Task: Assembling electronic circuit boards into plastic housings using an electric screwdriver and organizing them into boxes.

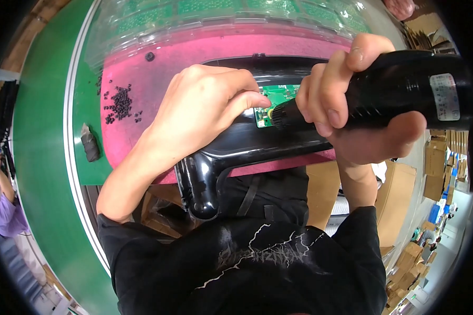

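Note:
A glossy black plastic housing (268,145) with a rounded handle-like arm lies in front of me. Set in it is a green circuit board (284,93), partly covered by my hands. My right hand (333,92) is wrapped round a thick black power screwdriver (399,86), held nearly level. The tool's ribbed nose is down at the board's near edge. Close by that nose, my left hand (202,100) has thumb and forefinger pinched together over the board. Whatever lies between those fingertips is hidden.
The housing rests on a pink mat (194,48) on a green table (42,126). Small black screws (122,102) lie piled at the left. Clear plastic trays (215,11) holding green boards stand behind. A small dark grey object (90,145) sits left of the mat. Cardboard boxes (397,202) stand at right.

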Demonstrator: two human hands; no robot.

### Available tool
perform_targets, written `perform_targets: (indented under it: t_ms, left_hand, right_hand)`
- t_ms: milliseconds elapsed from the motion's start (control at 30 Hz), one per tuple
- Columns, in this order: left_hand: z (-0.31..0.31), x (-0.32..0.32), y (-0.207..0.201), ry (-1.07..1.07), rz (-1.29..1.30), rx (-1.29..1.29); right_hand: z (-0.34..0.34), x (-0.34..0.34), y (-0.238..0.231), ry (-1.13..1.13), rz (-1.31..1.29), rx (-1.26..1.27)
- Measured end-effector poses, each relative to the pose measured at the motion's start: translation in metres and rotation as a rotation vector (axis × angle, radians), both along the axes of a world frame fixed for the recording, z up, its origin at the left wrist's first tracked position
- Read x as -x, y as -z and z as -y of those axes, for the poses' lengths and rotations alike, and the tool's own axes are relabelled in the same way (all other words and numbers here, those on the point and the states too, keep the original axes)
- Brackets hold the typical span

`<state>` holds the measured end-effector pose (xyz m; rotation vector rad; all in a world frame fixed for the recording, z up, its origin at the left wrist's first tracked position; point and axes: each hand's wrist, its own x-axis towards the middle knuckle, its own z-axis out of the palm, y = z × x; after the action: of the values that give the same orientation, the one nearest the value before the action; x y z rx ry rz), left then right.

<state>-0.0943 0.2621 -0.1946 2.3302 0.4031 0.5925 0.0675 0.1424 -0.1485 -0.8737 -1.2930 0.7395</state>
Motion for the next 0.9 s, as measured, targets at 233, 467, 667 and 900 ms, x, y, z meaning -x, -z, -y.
perform_targets:
  t_ms: [233,467,667,900]
  left_hand:
    - [-0.002,0.003,0.002,0.108,-0.054,-0.036]
    - [-0.001,0.001,0.002,0.194,0.121,-0.019]
    - [-0.003,0.002,0.002,0.266,0.128,0.031]
    - [-0.002,0.001,0.006,0.065,0.074,-0.129]
  right_hand:
    - [-0.014,-0.014,0.016,-0.279,-0.168,-0.298]
    - [0.003,-0.01,-0.01,-0.18,-0.094,-0.155]
    - [0.007,-0.002,-0.015,-0.147,-0.096,-0.076]
    - [0.003,0.008,0.013,-0.001,-0.224,-0.074]
